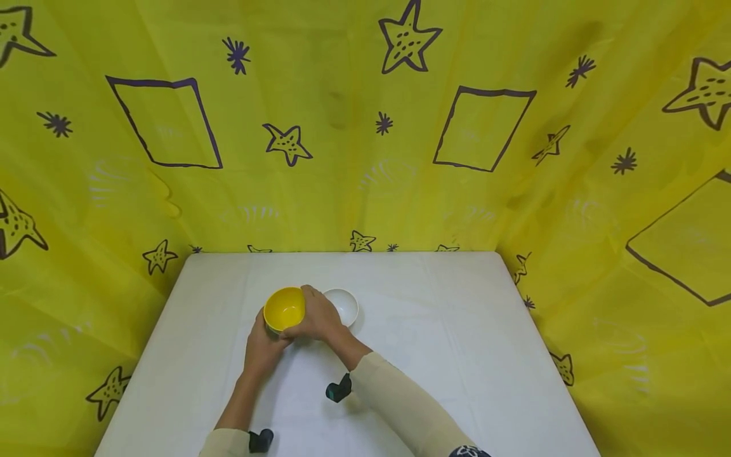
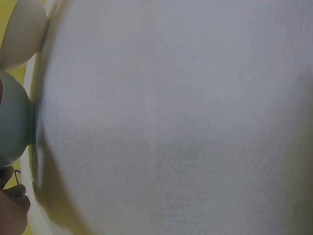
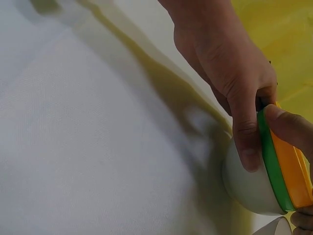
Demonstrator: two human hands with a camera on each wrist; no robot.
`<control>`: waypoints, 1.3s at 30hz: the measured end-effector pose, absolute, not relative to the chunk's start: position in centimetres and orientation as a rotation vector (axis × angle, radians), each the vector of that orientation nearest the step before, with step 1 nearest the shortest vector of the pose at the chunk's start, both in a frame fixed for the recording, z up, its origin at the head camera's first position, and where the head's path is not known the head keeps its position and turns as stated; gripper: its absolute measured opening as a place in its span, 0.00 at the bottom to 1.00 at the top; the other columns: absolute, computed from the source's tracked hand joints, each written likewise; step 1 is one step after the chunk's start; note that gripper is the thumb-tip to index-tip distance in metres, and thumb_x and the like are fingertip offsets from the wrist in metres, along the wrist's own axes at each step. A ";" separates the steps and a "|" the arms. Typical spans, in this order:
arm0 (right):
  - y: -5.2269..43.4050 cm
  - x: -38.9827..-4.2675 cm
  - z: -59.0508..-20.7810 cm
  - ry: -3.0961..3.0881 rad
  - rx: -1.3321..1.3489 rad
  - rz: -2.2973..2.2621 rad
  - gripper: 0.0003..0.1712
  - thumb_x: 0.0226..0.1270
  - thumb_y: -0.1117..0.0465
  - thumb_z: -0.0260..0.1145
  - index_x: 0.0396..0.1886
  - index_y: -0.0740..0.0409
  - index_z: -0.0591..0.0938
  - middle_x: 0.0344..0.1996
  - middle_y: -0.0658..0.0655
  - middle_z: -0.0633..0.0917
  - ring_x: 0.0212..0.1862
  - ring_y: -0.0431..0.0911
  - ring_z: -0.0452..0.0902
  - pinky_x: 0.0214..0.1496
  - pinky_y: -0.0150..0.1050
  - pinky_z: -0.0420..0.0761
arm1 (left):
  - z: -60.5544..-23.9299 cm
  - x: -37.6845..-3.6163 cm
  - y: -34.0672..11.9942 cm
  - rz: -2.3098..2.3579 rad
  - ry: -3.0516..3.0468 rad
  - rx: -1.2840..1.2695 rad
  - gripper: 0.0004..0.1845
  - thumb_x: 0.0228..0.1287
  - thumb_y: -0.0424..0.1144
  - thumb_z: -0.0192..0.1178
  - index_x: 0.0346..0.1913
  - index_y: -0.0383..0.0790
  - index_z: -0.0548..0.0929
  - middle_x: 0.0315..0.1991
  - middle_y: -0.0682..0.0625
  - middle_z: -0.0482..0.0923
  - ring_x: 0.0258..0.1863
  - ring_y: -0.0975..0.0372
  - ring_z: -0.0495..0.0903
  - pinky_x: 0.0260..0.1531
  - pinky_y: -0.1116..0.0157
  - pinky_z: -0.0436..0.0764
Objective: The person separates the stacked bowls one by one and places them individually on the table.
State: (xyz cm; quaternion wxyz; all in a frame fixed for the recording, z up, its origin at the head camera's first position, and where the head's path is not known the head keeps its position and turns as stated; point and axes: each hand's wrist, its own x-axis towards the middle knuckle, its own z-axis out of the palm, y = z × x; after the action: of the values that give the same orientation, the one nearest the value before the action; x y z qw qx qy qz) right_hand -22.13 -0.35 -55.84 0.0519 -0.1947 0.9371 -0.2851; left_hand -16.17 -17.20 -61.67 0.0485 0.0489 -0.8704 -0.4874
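White-clothed table (image 1: pixel 445 355) before a yellow curtain (image 1: pixel 342 127) with purple stars and squares.

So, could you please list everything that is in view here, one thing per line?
Bowl: one, yellow inside with a green rim and a white outside, on the table left of centre, held by both hands.
Small bowl: one, white, on the table just right of the yellow one.
Table: one, covered in white cloth.
Backdrop: one, yellow with dark stars and squares, behind and beside the table.
Left hand: grips the yellow bowl's near left side.
Right hand: grips its right side; beige sleeve.
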 end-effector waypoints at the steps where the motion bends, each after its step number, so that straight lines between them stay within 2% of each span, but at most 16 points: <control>1: -0.4 -22.1 -55.9 2.849 -0.592 -0.876 0.57 0.43 0.34 0.86 0.68 0.55 0.72 0.49 0.48 0.80 0.47 0.41 0.77 0.48 0.31 0.81 | -61.7 -16.2 -17.2 -1.487 -2.654 0.149 0.52 0.61 0.37 0.77 0.80 0.27 0.55 0.77 0.30 0.62 0.76 0.38 0.62 0.76 0.40 0.58; 24: -0.3 -21.9 -55.9 2.811 -0.611 -0.996 0.57 0.44 0.40 0.88 0.69 0.55 0.70 0.50 0.49 0.80 0.48 0.41 0.78 0.51 0.32 0.81 | -61.5 -16.1 -17.2 -1.478 -2.645 0.152 0.51 0.60 0.35 0.76 0.79 0.27 0.56 0.76 0.29 0.63 0.75 0.37 0.62 0.76 0.39 0.58; 31: -0.3 -21.7 -55.3 2.795 -0.610 -1.049 0.57 0.44 0.42 0.88 0.70 0.55 0.70 0.52 0.49 0.79 0.49 0.42 0.78 0.53 0.34 0.82 | -61.5 -16.1 -17.2 -1.484 -2.654 0.172 0.52 0.60 0.37 0.77 0.79 0.27 0.56 0.76 0.29 0.63 0.76 0.37 0.62 0.77 0.40 0.57; 39: -0.3 -21.6 -54.9 2.792 -0.604 -1.089 0.55 0.44 0.42 0.88 0.69 0.54 0.70 0.51 0.48 0.79 0.48 0.41 0.78 0.52 0.34 0.82 | -61.4 -16.1 -17.1 -1.484 -2.656 0.176 0.52 0.61 0.38 0.76 0.80 0.27 0.55 0.76 0.30 0.63 0.76 0.38 0.62 0.77 0.41 0.58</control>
State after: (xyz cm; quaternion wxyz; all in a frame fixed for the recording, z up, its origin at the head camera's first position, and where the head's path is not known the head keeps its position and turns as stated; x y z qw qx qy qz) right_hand -21.64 -0.26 -54.93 0.0421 -0.1973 0.9125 -0.3558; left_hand -16.11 -17.07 -61.36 0.0470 0.0576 -0.8705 -0.4864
